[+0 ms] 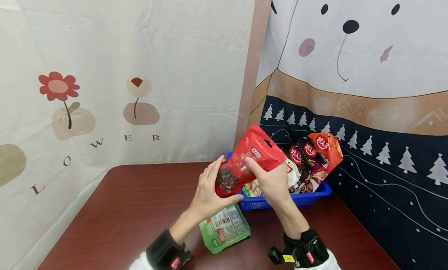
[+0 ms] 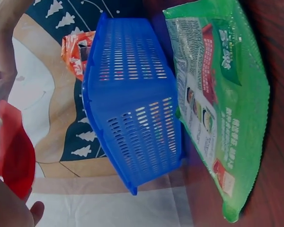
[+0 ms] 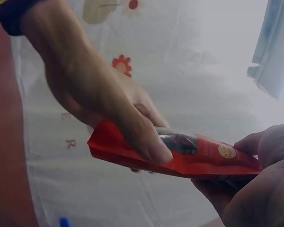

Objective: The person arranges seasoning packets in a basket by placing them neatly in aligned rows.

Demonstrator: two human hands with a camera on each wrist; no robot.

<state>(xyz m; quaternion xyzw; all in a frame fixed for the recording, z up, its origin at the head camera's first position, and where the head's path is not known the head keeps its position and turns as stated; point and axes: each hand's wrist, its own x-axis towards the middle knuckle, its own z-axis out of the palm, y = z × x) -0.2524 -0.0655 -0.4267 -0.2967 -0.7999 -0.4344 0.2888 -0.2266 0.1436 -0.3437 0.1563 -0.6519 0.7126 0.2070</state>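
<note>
Both hands hold a red snack pouch [image 1: 250, 149] with a clear window over dark contents, tilted above the table. My left hand [image 1: 207, 190] grips its lower left end; the right wrist view shows that thumb lying along the pouch [image 3: 206, 163]. My right hand [image 1: 272, 180] pinches the other end, thumb on the printed face. Behind and below the pouch stands a blue plastic basket [image 1: 304, 199] filled with packaged snacks, part of it hidden by the pouch and hands. A green snack bag [image 1: 225, 229] lies on the table in front of the basket.
An orange-red bag [image 1: 330, 145] and dark wrappers [image 1: 304, 153] stick up over the basket's back rim. The basket stands on a dark red-brown table [image 1: 147, 207], near its right edge. Printed cloths [image 1: 192, 67] hang behind and to the right.
</note>
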